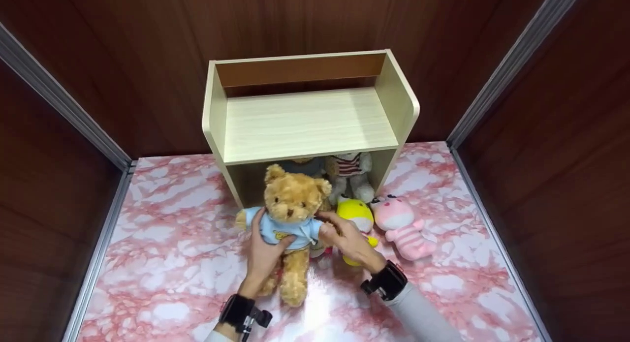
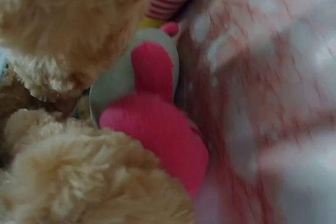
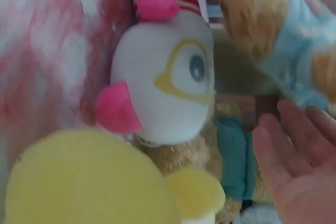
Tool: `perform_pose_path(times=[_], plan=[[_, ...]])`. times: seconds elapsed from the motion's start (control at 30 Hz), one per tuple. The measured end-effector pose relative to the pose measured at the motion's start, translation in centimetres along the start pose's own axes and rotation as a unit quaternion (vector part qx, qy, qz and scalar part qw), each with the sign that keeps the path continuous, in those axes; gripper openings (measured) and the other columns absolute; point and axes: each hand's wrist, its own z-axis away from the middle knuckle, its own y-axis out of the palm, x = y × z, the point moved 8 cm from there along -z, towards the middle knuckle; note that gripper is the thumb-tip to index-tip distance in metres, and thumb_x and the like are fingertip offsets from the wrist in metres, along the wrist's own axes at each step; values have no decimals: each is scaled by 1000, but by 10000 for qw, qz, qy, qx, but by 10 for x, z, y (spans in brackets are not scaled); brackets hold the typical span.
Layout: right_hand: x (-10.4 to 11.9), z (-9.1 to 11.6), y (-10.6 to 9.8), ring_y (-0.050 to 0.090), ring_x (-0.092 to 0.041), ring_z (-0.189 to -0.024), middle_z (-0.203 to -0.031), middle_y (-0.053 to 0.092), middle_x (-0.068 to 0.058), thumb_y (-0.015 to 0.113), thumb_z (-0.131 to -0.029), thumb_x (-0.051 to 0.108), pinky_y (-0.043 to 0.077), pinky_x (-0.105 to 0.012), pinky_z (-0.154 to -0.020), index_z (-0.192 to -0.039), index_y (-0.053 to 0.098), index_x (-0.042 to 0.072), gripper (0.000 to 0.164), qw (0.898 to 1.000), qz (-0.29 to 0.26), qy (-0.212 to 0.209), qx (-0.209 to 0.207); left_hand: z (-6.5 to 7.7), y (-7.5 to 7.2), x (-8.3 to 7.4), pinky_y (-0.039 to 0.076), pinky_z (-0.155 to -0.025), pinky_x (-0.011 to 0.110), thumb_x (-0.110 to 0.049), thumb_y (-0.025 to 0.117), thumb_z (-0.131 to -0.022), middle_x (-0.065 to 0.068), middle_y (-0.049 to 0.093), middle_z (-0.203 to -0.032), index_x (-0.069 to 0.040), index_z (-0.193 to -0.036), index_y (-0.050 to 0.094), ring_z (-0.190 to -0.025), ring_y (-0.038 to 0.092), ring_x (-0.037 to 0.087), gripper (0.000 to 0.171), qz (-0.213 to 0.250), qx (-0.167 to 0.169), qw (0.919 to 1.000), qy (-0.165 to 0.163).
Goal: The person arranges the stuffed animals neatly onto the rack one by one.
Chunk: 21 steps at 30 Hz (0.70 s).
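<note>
A tan teddy bear point(image 1: 294, 197) in a light blue hoodie stands upright in front of the shelf unit. My left hand point(image 1: 263, 256) grips its body, with the thumb across the front of the hoodie. Beside the bear's arm, my right hand point(image 1: 350, 239) has its fingers extended; in the right wrist view they look relaxed, close to the blue hoodie and holding nothing. The left wrist view shows the bear's fur point(image 2: 94, 171) up close, with the left hand hidden. Behind the bear lies a white plush toy point(image 3: 157, 87) with pink parts and a striped body.
The pale wooden shelf unit point(image 1: 310, 120) stands at the back wall. Its lower compartment holds a grey plush point(image 1: 350, 167) in a striped top and another bear point(image 1: 302, 168) in a dark teal top. At right lie a yellow plush point(image 1: 355, 211) and a pink plush point(image 1: 408, 236).
</note>
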Motion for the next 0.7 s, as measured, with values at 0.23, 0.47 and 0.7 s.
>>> perform_pose_path(times=[0.23, 0.47, 0.7], plan=[[-5, -4, 10, 69, -22, -94, -115, 72, -12, 70, -100, 40, 58, -42, -82, -142, 54, 9, 54, 9983, 477, 171, -302, -3, 16, -4, 34, -115, 60, -37, 90, -82, 19, 35, -164, -19, -162, 29, -145, 39, 41, 103, -16, 300, 9995, -7], [-7, -13, 13, 67, -32, -111, -123, 69, -17, 72, -99, 30, 54, -52, -98, -139, 53, 4, 51, 9949, 318, 322, -899, -1, 15, -7, 27, -120, 60, -30, 80, -92, 16, 33, -166, -17, -163, 34, -150, 32, 40, 85, -171, 559, 9975, 396], [-12, -24, 7, 61, -37, -120, -122, 67, -17, 69, -98, 10, 46, -56, -107, -134, 55, 2, 39, 9904, -40, 377, -1328, -1, 8, -4, 36, -117, 55, -7, 71, -97, 28, 47, -147, 2, -143, 37, -138, 47, 43, 58, 994, -12, 9944, 348]])
